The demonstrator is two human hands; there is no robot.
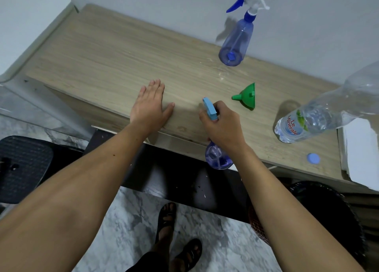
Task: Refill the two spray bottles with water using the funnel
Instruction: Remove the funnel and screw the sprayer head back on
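The near spray bottle (217,157), a translucent blue one with a light blue trigger head, stands at the front edge of the wooden table (106,52), and the right hand (222,126) grips it around the neck just under the head. The head looks to be on the bottle, so I judge the refill has hardly begun: this bottle has yet to be opened. The green funnel (247,96) lies on its side just beyond the hand, touching nothing. The second spray bottle (235,44), with a white and dark blue head in place, stands farther back near the wall and appears empty. The water bottle (311,119) stands to the right, partly full, and its blue cap (313,158) lies apart on the table, so the water is ready. The left hand (150,105) rests flat and released on the tabletop.
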